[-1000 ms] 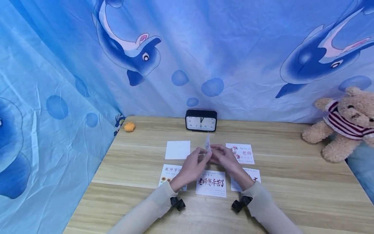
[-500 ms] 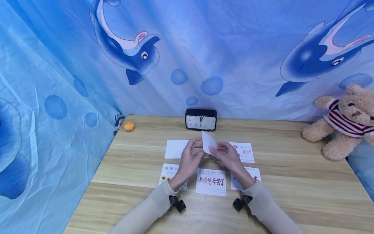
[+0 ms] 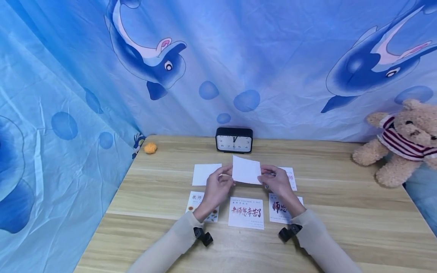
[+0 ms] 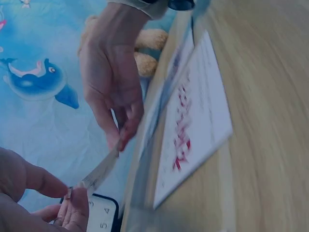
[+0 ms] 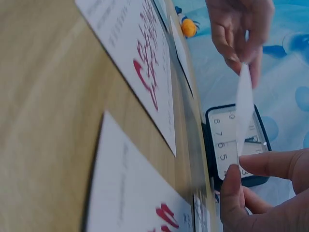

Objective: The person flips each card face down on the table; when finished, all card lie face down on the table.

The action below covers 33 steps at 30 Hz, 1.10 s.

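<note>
Both hands hold one white card (image 3: 246,170) just above the table, blank face toward the head camera. My left hand (image 3: 227,174) pinches its left edge and my right hand (image 3: 265,176) pinches its right edge. In the left wrist view the card (image 4: 99,171) is edge-on between my left hand (image 4: 67,199) and my right hand (image 4: 118,137). The right wrist view shows the card (image 5: 244,106) edge-on between my right hand (image 5: 236,176) and my left hand (image 5: 244,53).
On the wooden table (image 3: 341,212) lie a blank white card (image 3: 205,174), a sunflower card (image 3: 199,204), a red-calligraphy card (image 3: 246,213), another printed card (image 3: 280,208) and one partly hidden (image 3: 291,178). A black clock (image 3: 234,139), an orange ball (image 3: 150,148) and a teddy bear (image 3: 403,144) stand farther off.
The card stood edge-on between close hands; it has turned to show its blank face, and the hands have spread to its two sides. The near right card shows more.
</note>
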{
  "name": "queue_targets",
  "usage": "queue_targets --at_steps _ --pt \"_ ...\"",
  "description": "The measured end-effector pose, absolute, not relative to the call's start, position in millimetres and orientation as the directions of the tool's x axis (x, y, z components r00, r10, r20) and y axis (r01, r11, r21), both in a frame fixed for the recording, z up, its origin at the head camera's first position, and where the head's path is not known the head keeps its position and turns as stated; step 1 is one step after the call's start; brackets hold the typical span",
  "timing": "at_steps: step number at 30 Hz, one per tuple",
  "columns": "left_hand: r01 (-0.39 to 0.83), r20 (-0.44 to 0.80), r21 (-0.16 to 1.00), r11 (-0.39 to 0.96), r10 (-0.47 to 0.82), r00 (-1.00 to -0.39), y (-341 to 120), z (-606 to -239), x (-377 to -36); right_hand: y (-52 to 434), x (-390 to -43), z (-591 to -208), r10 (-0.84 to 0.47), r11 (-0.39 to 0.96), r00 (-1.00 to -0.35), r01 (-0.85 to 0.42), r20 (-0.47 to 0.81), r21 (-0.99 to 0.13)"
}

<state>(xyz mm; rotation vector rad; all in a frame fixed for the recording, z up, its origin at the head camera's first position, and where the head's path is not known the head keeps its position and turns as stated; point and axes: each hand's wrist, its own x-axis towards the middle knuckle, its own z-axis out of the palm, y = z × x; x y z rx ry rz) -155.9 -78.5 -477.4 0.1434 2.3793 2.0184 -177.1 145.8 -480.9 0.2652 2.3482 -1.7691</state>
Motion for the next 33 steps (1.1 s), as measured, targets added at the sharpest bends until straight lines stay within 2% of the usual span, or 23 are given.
queue_targets --at_steps 5,15,23,33 --pt "0.071 0.045 0.952 0.296 0.095 -0.994 -82.4 -479.8 -157.0 149.8 -181.1 -479.9 0.017 0.278 -0.968 0.246 -0.251 -0.929" --pt "0.092 0.04 0.872 0.481 0.117 -0.992 -88.3 -486.6 -165.9 150.1 -187.8 -482.7 -0.009 0.293 -0.959 0.267 -0.282 -0.918" --pt "0.083 0.005 0.834 0.546 0.143 -0.99 -91.8 -492.3 -170.5 149.7 -189.9 -484.5 -0.034 0.35 -0.952 0.275 -0.306 -0.896" --pt "0.117 0.018 0.8 0.589 0.17 -0.985 -93.3 -492.4 -176.6 149.4 -191.8 -485.4 -0.044 0.352 -0.941 0.3 -0.336 -0.887"
